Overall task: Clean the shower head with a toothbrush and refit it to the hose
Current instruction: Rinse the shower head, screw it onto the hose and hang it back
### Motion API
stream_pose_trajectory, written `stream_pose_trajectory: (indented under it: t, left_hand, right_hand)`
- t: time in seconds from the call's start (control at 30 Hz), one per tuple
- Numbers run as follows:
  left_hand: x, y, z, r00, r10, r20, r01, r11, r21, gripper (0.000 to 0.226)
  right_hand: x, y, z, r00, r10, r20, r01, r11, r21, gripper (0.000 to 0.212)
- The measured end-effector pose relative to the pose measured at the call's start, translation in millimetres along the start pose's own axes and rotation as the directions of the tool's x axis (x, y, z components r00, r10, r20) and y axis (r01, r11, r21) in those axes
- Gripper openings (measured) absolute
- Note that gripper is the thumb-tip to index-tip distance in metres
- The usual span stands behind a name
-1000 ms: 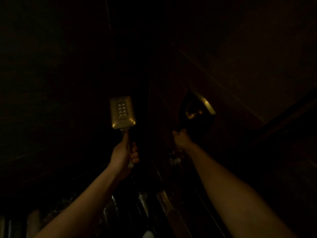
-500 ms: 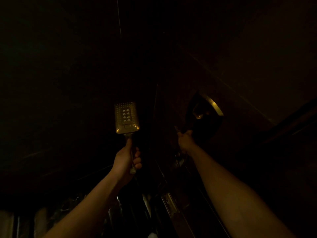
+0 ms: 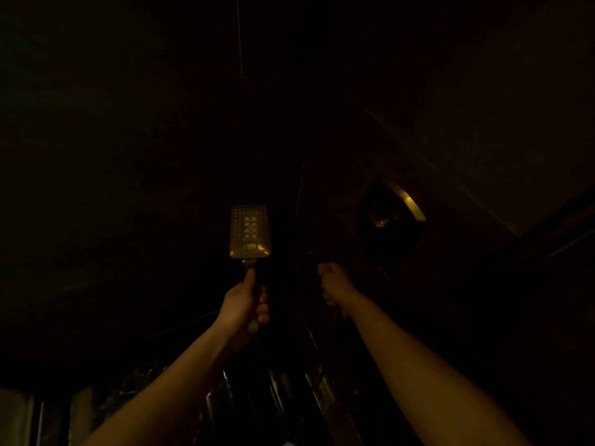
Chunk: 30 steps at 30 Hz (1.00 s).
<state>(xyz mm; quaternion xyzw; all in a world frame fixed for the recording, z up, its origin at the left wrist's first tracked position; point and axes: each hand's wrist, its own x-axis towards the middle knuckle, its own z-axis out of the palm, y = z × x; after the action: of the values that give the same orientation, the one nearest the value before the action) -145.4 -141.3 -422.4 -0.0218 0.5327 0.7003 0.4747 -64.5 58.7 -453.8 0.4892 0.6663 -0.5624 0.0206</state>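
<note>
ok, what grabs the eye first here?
The shower head, the only bright thing in the dark, stands upright at centre, its handle gripped by the left hand. Right of it the right hand is raised, fingers curled; whether it holds anything is unclear. A curved metal glint shows upper right.

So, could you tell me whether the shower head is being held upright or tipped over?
Upright. The shower head stands almost straight up above the left hand, which grips its handle, nozzles facing the camera.

The room is very dark. A round dark thing (image 3: 391, 230) with a shiny curved edge sits at 3 o'clock. Shiny metal bars (image 3: 323, 391) stand at 6 o'clock. A thin line (image 3: 240, 59) runs up at 12 o'clock.
</note>
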Motion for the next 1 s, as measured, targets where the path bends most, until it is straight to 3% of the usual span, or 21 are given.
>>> stream_pose_trajectory:
  t: [0.17, 0.5, 0.67, 0.77, 0.87, 1.0]
  left_hand:
    - [-9, 0, 4, 0.998, -0.014, -0.056, 0.018, 0.998, 0.065, 0.033]
    - [-27, 11, 0, 0.995, 0.003, -0.101, 0.008, 0.994, 0.108, 0.033]
    - [-33, 15, -9, 0.996, 0.002, -0.089, 0.008, 0.994, 0.11, 0.031]
    - [-34, 17, -16, 0.997, 0.016, -0.079, -0.008, 0.994, 0.106, 0.033]
    - [-31, 17, -20, 0.997, 0.021, -0.076, -0.014, 0.996, 0.09, 0.033]
    - [-29, 19, -31, 0.998, 0.004, -0.059, 0.0, 0.998, 0.065, 0.033]
  right_hand:
    - [-19, -33, 21, 0.97, -0.2, 0.136, 0.201, 0.98, 0.003, 0.023]
    - [-45, -68, 48, 0.91, -0.278, 0.308, 0.347, 0.917, -0.195, 0.027]
    - [-48, -83, 51, 0.936, -0.262, 0.237, 0.31, 0.931, -0.195, 0.027]
    - [-54, -79, 60, 0.929, -0.222, 0.296, 0.302, 0.917, -0.259, 0.029]
    - [-60, -84, 75, 0.902, -0.284, 0.324, 0.369, 0.897, -0.242, 0.028]
    - [-59, -100, 65, 0.915, -0.336, 0.221, 0.386, 0.89, -0.242, 0.033]
